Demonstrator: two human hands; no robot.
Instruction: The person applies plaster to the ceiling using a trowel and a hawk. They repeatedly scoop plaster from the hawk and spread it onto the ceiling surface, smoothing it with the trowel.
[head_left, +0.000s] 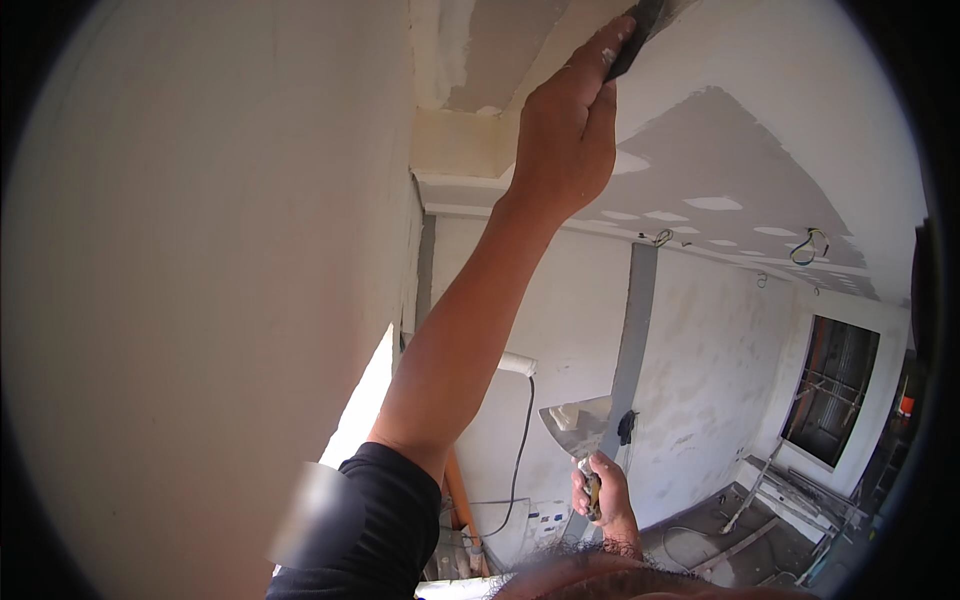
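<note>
1. White walls (710, 390) and a patchy grey-and-white ceiling (735, 150) surround me.
2. My left fingers (600, 55) grip a dark flat tool (637, 40), raised near the ceiling.
3. My right fingers (578, 490) wrap the handle of a wide putty knife (586, 444), held lower, pale paste (564, 416) sitting on its blade.

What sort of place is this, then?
Probably a room being built or renovated: its ceiling is patchily coated, loose wires hang from it, and a broad scraper carries whitish paste.
</note>
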